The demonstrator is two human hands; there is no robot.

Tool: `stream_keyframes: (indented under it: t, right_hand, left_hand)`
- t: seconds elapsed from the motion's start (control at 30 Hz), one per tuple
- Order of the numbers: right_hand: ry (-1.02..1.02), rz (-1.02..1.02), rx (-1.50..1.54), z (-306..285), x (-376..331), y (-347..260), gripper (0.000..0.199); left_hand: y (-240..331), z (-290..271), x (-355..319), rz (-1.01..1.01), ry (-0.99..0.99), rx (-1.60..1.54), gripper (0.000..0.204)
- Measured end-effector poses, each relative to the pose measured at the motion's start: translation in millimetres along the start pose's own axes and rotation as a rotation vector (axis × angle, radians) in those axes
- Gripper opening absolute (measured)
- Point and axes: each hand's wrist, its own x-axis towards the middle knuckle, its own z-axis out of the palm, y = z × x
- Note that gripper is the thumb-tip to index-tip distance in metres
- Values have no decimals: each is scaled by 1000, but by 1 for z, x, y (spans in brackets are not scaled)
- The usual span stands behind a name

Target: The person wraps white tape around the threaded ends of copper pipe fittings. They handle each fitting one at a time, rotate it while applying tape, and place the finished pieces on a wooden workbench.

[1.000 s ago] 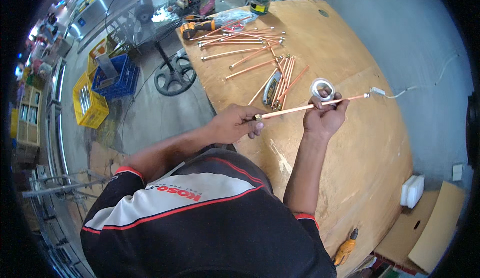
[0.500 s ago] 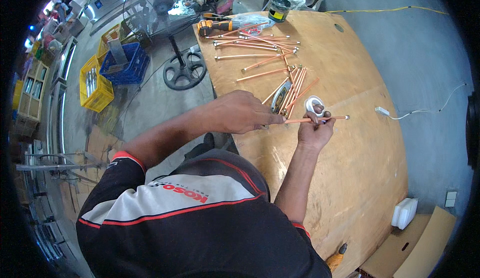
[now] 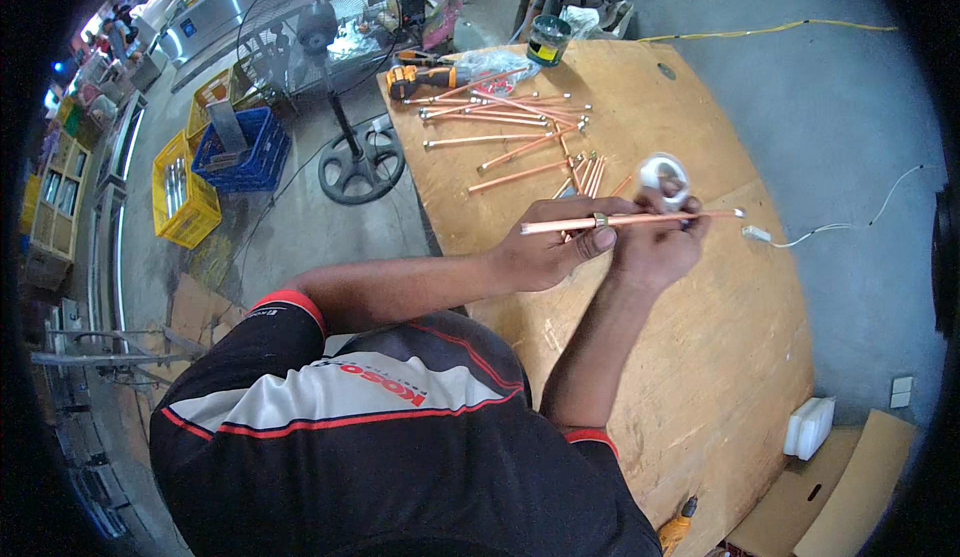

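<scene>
- Head camera, seen from my remote post: a worker's dark shirt bears bold red lettering across a pale chest panel edged with red piping; a smaller line beneath it and light marks on the left sleeve are too fine for me to make out.
- On the far edge of the wooden bench stands a dark green tub with a yellowish label, its print too small for me to read.
- Raised over the bench, a copper tube runs nearly level across both hands, a brass nut around it near the left thumb and a pale fitting at its right end, beyond the right hand.
- The left hand is partly curled, thumb apart from forefinger; the tube's left end passes over it, and I cannot tell whether it grips.
- The right hand, blurred, has its fingers bent around the tube, with a white roll at the fingertips.
- Beyond the hands I see more copper tubes strewn on the bench, beside an orange-and-black power tool and a clear plastic bag.
</scene>
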Motion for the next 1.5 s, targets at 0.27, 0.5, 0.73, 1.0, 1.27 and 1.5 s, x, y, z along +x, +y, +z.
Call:
stream_keyframes:
  t: [0.27,0.5,0.73,1.0,1.27,1.5]
  right_hand:
    - [36,98,-486,-57,7,86,44]
    - [-267,436,-1267,-103,-33,75,39]
    - [-458,87,-1519,-24,-21,55,73]
    - [-556,8,-1939,-19,-22,66,91]
    - [-537,58,-1889,-17,-21,68,93]
    - [-353,432,-1461,-2,-19,58,74]
  left_hand:
    - [-24,-83,56,3,8,-206,67]
    - [-21,-194,108,-189,196,44,59]
    - [-36,-154,67,-230,-497,376,36]
    - [-9,-121,73,-430,-566,281,45]
    - [-37,-111,70,-427,-522,69,23]
    - [-54,-125,71,-492,-452,-141,15]
